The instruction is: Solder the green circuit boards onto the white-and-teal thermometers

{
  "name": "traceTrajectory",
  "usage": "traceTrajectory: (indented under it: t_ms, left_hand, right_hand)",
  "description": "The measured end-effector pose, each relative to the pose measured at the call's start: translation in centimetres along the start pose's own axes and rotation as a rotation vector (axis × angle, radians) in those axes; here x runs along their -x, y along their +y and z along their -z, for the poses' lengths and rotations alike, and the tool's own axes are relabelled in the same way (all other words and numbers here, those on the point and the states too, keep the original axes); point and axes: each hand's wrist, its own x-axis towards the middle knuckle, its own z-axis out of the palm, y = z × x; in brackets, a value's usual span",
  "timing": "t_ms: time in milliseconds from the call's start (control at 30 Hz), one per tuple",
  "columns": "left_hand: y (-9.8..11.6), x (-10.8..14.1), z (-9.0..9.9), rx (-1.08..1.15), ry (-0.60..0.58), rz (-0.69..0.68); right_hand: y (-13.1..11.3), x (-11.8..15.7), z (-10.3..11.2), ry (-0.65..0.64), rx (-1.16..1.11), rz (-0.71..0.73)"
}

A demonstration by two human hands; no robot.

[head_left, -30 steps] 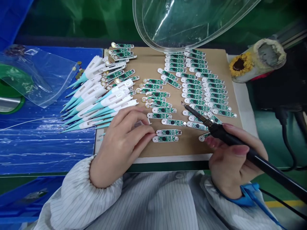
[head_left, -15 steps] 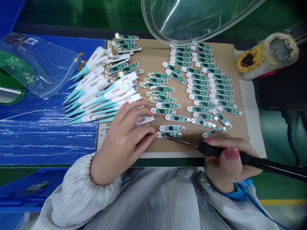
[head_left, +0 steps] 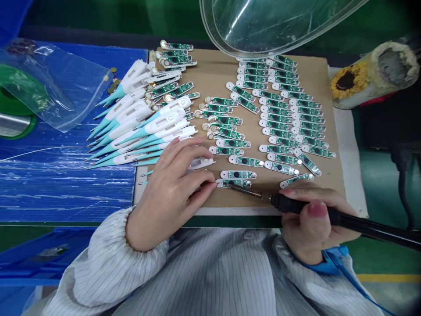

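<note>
My left hand [head_left: 177,188] lies over the lower ends of the white and teal digital thermometers [head_left: 158,127]. Its thumb and index finger are pinched together at the white left end of a small green circuit board [head_left: 242,183]; whatever is between them is too small to make out. In my right hand [head_left: 315,215], the fingers wrap round the black handle of a soldering iron [head_left: 253,193]. The iron's tip rests on that same board, near its left end. Another circuit board [head_left: 238,174] lies just above it.
Rows of circuit boards [head_left: 278,118] cover the brown cardboard [head_left: 210,74]. At left are a plastic bag [head_left: 66,87] and a solder spool [head_left: 16,118] on a blue surface. A clear plastic shield [head_left: 279,26] hangs overhead. A sunflower-decorated holder [head_left: 371,74] stands at right.
The whole view has shifted slightly, so the board, thermometers and cardboard appear a little higher and further right. Both hands keep their grips, and the iron's tip stays at the same board.
</note>
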Motion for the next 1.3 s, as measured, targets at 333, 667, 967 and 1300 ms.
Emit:
traceTrajectory:
  t_ms: [333,667,967,1300]
  left_hand:
    - [0.0,-0.1,0.0,-0.004,-0.016,0.003]
    - [-0.1,0.1,0.3,0.022,-0.001,-0.015]
    - [0.7,1.0,0.0,0.063,0.080,-0.026]
    - [0.6,0.9,-0.1,-0.014,0.029,-0.045]
  right_hand:
    - [0.1,-0.1,-0.1,0.018,0.010,0.034]
    - [1.4,-0.7,-0.4,0.190,0.028,0.124]
    - [1.2,-0.7,-0.1,0.209,0.012,0.094]
    - [1.1,-0.8,-0.3,0.184,0.013,0.109]
